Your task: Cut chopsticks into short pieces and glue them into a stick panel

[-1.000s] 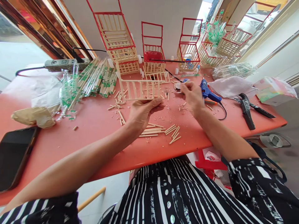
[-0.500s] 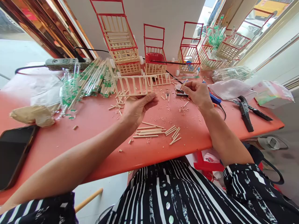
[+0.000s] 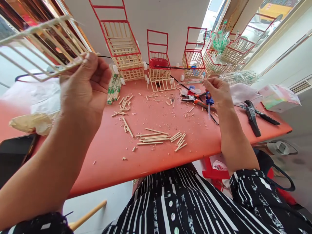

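Wood aloft! Left of the glue gun, the left hand gripped a frame; the right hand curled beside it, hold unclear. Handling step, seemingly, needing steadiness next.

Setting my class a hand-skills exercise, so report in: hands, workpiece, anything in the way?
Left hand raised, gripping slatted wooden frame. Right hand by blue glue gun, grip unclear. Frame held clear of loose sticks on red tabletop.
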Motion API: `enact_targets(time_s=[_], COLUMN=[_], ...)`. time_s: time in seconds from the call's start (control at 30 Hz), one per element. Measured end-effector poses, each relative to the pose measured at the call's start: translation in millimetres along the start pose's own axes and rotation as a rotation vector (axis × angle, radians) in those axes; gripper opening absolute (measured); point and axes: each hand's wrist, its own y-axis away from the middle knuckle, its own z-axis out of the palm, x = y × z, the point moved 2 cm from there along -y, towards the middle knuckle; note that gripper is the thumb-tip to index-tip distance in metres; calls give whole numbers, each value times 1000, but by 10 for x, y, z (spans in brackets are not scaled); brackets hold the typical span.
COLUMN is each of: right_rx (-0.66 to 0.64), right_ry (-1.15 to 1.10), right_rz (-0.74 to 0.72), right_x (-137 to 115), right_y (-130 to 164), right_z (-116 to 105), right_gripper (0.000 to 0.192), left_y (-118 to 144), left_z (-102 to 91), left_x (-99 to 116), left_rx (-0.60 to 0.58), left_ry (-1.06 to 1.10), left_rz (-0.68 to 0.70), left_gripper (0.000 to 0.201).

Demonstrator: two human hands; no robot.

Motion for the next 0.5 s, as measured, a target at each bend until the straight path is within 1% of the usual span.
enact_targets(time_s=[0.03, 0.1, 0.17, 0.2, 0.23, 0.3, 0.43, 0.5], right_rx=[87, 303, 499, 561, 600, 608, 547, 585], right_ry=[-21, -63, -69, -69, -65, -23, 220, 309], right_rz=[43, 139, 179, 192, 190, 138, -86, -162], right_x=[15, 23, -12, -41, -80, -182, -426, -523], right_y=[-50, -133, -179, -189, -189, -175, -160, -200], right_z=[-104, -326, -530, -614, -687, -813, -1060, -1183], right_gripper=[22, 13, 6, 8, 11, 16, 17, 25], left_y=[4, 18, 36, 46, 58, 86, 148, 172], left_z=[-16, -68, -138, -173, -206, -265, -350, -374], left_x=[41, 69, 34, 3, -32, -104, -197, -215], left_rx=[17, 77, 132, 143, 138, 114, 103, 103], left_ry=[5, 6, -16, -34, -54, -85, -94, -86], left_rz=[7, 12, -9, -21, -32, -51, -70, -78], left_gripper=[36, 34, 34, 34, 33, 30, 24, 22])
